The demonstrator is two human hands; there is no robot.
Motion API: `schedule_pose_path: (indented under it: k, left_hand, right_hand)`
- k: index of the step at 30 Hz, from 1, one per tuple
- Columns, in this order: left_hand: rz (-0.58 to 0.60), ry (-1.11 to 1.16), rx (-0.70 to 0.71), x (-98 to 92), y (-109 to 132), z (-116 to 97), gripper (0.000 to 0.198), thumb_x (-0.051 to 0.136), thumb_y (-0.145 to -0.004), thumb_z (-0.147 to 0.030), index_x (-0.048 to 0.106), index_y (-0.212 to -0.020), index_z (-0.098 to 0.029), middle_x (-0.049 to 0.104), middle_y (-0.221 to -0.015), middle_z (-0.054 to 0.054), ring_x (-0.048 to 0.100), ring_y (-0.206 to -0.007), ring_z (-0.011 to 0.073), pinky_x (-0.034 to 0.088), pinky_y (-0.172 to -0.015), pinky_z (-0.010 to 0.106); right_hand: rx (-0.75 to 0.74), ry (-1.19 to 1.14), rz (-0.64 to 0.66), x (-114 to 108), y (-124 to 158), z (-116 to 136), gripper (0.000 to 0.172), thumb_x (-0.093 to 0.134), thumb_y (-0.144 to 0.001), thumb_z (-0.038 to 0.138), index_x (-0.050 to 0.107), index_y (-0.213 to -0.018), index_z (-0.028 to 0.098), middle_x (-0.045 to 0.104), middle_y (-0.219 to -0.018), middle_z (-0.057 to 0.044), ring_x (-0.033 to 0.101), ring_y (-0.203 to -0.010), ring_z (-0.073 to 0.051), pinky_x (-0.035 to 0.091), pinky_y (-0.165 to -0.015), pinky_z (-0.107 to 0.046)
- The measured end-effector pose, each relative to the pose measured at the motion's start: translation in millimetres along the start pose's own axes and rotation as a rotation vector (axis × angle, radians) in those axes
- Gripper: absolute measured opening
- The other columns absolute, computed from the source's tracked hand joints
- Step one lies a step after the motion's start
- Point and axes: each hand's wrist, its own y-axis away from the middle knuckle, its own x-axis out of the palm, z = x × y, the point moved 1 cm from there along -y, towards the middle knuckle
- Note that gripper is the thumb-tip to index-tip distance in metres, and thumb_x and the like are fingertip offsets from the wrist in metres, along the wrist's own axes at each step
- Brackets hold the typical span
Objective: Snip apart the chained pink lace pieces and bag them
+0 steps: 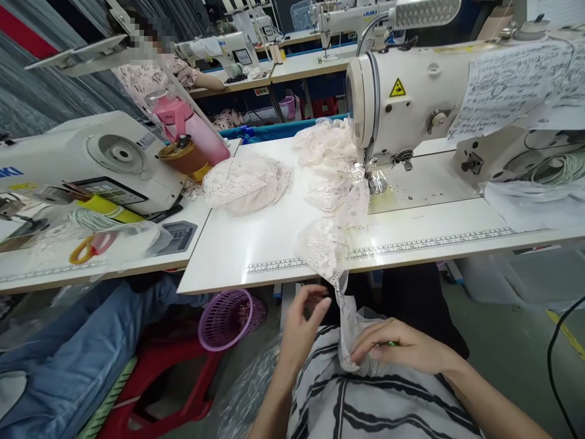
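A strip of pale, sheer lace fabric runs from under the needle of a white sewing machine, over the table's front edge and down to my lap. My right hand is closed on the lower end of the lace at my lap. A small green item shows at its fingers; its kind cannot be made out. Just left of the hanging strip, my left hand is raised with thumb and fingers curved and apart, holding nothing. More lace lies bunched behind the needle.
A lace bundle lies left on the white table. Beyond it stand a pink bottle and another sewing machine. A purple basket and red stool are below. A co-worker's jeans-clad leg is at left.
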Motion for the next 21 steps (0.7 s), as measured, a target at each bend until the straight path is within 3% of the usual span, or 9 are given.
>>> schedule_pose_path:
  k: [3, 5, 8, 11, 13, 17, 21]
  left_hand:
    - [0.395, 0.286, -0.142, 24.8, 4.4, 6.1, 0.042, 0.055, -0.084, -0.053, 0.063, -0.106, -0.018, 0.064, -0.111, 0.01, 0.059, -0.102, 0.0236, 0.045, -0.09, 0.034]
    - [0.482, 0.418, -0.208, 41.7, 10.9, 8.5, 0.039, 0.05, -0.088, -0.051, 0.066, -0.096, -0.016, 0.067, -0.102, 0.01, 0.061, -0.097, 0.0233, 0.045, -0.092, 0.035]
    - [0.412, 0.399, -0.237, 56.2, 18.2, 11.9, 0.035, 0.05, -0.09, -0.046, 0.067, -0.089, -0.015, 0.068, -0.09, 0.008, 0.062, -0.084, 0.0197, 0.046, -0.086, 0.032]
    - [0.329, 0.292, -0.195, 56.1, 18.1, 14.3, 0.033, 0.048, -0.091, -0.044, 0.064, -0.1, -0.016, 0.065, -0.079, 0.004, 0.056, -0.069, 0.015, 0.044, -0.073, 0.028]
    - [0.35, 0.24, -0.188, 51.9, 15.2, 15.4, 0.032, 0.048, -0.091, -0.042, 0.064, -0.103, -0.017, 0.059, -0.069, 0.001, 0.051, -0.064, 0.0136, 0.04, -0.066, 0.026]
    - [0.452, 0.215, -0.248, 40.9, 12.3, 20.3, 0.029, 0.055, -0.087, -0.041, 0.065, -0.101, -0.018, 0.049, -0.063, -0.002, 0.045, -0.059, 0.0119, 0.036, -0.059, 0.024]
    - [0.503, 0.105, -0.192, 30.6, 15.9, 24.5, 0.028, 0.063, -0.08, -0.045, 0.066, -0.091, -0.019, 0.061, -0.08, 0.002, 0.054, -0.071, 0.0158, 0.044, -0.068, 0.028]
  right_hand:
    - [0.06, 0.078, 0.079, 3.3, -0.3, -2.3, 0.028, 0.049, -0.099, 0.034, 0.069, -0.113, 0.02, 0.067, -0.109, -0.007, 0.061, -0.102, -0.019, 0.046, -0.091, -0.029]
    - [0.084, 0.135, 0.095, 1.8, 2.2, -4.3, 0.027, 0.048, -0.099, 0.033, 0.069, -0.112, 0.021, 0.066, -0.11, -0.005, 0.06, -0.105, -0.019, 0.045, -0.093, -0.029]
    - [0.166, 0.17, -0.002, -8.0, 12.9, -4.2, 0.025, 0.048, -0.099, 0.035, 0.068, -0.106, 0.021, 0.067, -0.102, -0.003, 0.063, -0.096, -0.018, 0.047, -0.087, -0.028]
    - [0.279, 0.189, -0.224, -21.8, 24.8, 0.0, 0.027, 0.048, -0.098, 0.043, 0.062, -0.107, 0.021, 0.065, -0.089, -0.002, 0.061, -0.072, -0.014, 0.048, -0.07, -0.026]
    - [0.343, 0.336, -0.336, -29.2, 26.7, 2.4, 0.031, 0.047, -0.097, 0.047, 0.057, -0.114, 0.024, 0.063, -0.093, -0.002, 0.059, -0.075, -0.015, 0.045, -0.07, -0.027]
    - [0.35, 0.589, -0.328, -37.1, 12.8, -2.5, 0.033, 0.041, -0.099, 0.046, 0.056, -0.121, 0.028, 0.06, -0.118, -0.003, 0.056, -0.104, -0.021, 0.042, -0.085, -0.032]
    - [0.249, 0.524, -0.36, -37.9, 1.1, -12.7, 0.035, 0.044, -0.097, 0.042, 0.066, -0.114, 0.02, 0.067, -0.104, -0.005, 0.061, -0.089, -0.019, 0.045, -0.079, -0.028]
